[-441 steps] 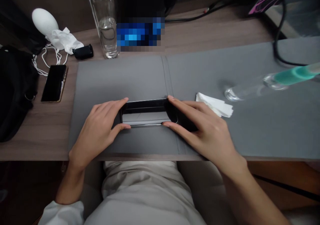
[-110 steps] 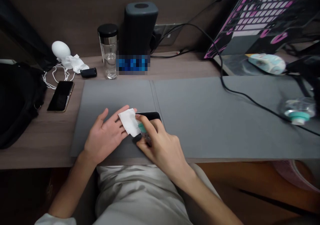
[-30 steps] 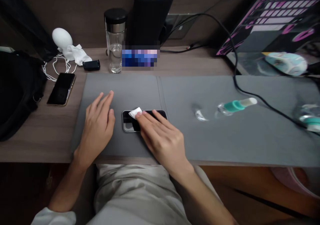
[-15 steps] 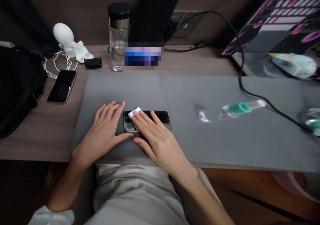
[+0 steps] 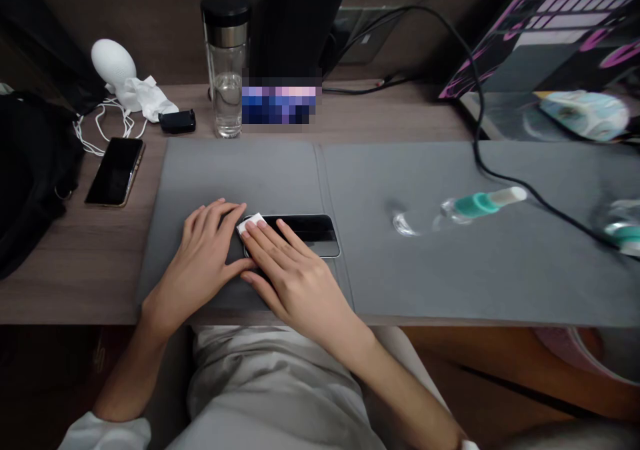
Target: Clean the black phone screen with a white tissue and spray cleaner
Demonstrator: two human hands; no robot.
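Note:
A black smartphone point(image 5: 305, 230) lies flat on the grey desk mat point(image 5: 240, 170), its left end under my hands. My right hand point(image 5: 295, 283) rests across the phone, fingers pressing a small white wipe point(image 5: 250, 223) onto its upper left corner. My left hand point(image 5: 205, 257) sits on the mat just left of the phone, fingers lightly curled, holding nothing. Its fingertips are close to the wipe and the phone's left edge. The phone's lower left part is hidden by my right hand.
A clear bottle with a teal band point(image 5: 480, 203) lies on the mat to the right, beside a small clear piece point(image 5: 405, 225). A second phone point(image 5: 115, 171) lies on the wood desk at left. A glass flask point(image 5: 225, 97) stands behind the mat, and a black cable point(image 5: 530, 193) crosses its right side.
My right hand has slid left along the phone, taking the wipe to the phone's left end. My left hand has moved up beside the phone, and the view has shifted slightly.

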